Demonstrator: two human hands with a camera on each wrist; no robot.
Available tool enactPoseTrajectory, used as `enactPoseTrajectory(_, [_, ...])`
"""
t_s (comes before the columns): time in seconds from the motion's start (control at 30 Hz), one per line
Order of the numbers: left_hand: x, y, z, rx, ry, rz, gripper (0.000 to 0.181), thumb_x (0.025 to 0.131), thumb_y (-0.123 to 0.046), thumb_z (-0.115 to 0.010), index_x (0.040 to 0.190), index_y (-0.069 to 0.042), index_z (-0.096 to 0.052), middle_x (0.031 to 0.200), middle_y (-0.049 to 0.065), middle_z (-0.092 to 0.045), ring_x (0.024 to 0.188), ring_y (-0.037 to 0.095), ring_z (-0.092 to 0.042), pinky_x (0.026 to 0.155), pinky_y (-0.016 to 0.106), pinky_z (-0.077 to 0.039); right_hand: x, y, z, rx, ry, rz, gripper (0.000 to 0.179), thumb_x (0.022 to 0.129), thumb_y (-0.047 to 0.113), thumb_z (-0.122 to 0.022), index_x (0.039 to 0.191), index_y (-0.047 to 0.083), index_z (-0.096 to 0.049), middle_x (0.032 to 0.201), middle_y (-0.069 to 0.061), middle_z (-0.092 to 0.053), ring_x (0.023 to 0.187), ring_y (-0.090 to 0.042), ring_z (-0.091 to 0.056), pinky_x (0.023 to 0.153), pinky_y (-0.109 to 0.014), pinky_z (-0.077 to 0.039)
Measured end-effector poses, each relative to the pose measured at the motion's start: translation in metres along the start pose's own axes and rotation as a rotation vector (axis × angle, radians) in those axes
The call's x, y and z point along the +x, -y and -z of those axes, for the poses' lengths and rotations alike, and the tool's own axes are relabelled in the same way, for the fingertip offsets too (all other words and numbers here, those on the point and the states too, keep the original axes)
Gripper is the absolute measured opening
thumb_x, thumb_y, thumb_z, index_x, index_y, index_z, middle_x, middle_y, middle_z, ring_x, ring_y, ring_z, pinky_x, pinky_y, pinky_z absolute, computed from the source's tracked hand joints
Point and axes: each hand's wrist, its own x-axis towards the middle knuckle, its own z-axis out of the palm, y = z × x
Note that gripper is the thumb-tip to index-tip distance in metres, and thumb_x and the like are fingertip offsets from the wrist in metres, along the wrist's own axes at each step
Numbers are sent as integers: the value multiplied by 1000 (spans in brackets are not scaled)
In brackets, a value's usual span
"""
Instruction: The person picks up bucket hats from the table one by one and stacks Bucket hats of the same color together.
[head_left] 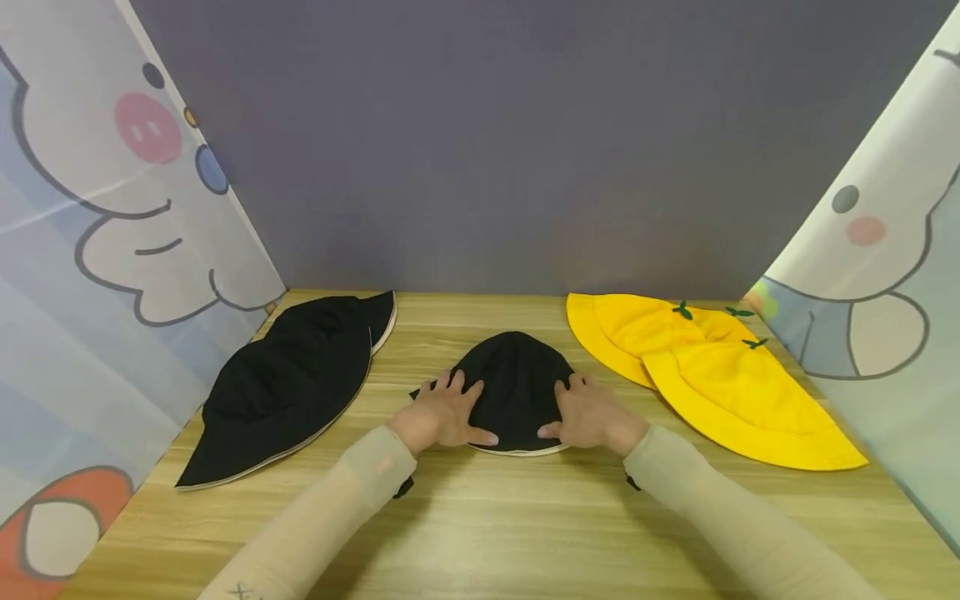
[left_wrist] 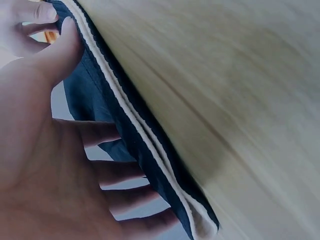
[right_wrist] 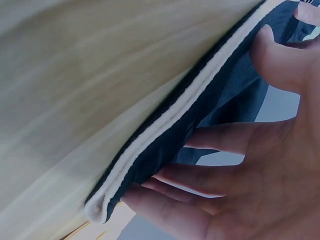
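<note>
- Grey wall [head_left: 525,150], plain, at back.
- Table [head_left: 502,533], wood-grained.
- Side panels [head_left: 60,242], cartoon-printed, left and right.
- Black hat [head_left: 517,392], mid-table, between other hats [head_left: 300,383].
- Left hand [head_left: 444,410], right hand [head_left: 594,412]: fingers spread, unclenched, resting on its two sides.

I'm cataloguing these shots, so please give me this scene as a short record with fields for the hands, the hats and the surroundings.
Surface: wood-grained table
Middle: black hat with a pale near edge
Left hand: rests on that hat's left side, fingers spread
Right hand: rests on its right side, fingers spread
Left side: overlapping black hats
Right side: overlapping yellow hats, three green sprouts showing
Background: grey panel
</note>
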Motion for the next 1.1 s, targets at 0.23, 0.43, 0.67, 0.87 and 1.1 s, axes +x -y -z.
enactPoseTrajectory(0.23, [-3,5,1,28,-46,-31,87,94,-69,-55,161,-18,-34,165,14,-26,152,38,-21,117,58,-28,1,-2,1,-16,0,-20,85,94,57,-65,145,-9,-48,146,-32,-45,134,-49,-42,103,-58,-44])
enactPoseTrajectory(0.43, [-8,18,1,22,-86,-72,77,99,-59,-56,158,-14,-39,163,13,-32,149,39,-29,116,55,-31,0,-4,2,-30,-12,-1,86,94,59,-63,144,-9,-49,145,-32,-46,134,-49,-42,103,-58,-45])
enactPoseTrajectory(0.67, [-16,44,1,-24,-196,-173,60,101,-42,-62,147,-3,-52,152,18,-46,139,39,-46,111,51,-41,0,-6,2,-31,-6,-2,86,93,59,-64,144,-9,-49,143,-31,-47,133,-48,-43,102,-59,-44])
enactPoseTrajectory(0.87, [-20,73,0,-51,-290,-138,38,100,-31,-67,126,-3,-65,115,9,-66,96,25,-67,82,42,-56,-1,-7,0,-24,-1,-6,86,93,60,-64,144,-8,-49,144,-31,-46,134,-48,-41,103,-60,-44])
enactPoseTrajectory(1.1, [-33,114,3,-42,-372,-20,31,99,-23,-66,120,0,-67,106,13,-66,93,36,-66,75,53,-56,-1,-8,-2,-25,-5,8,87,93,61,-64,144,-8,-49,143,-31,-47,133,-48,-43,101,-59,-44])
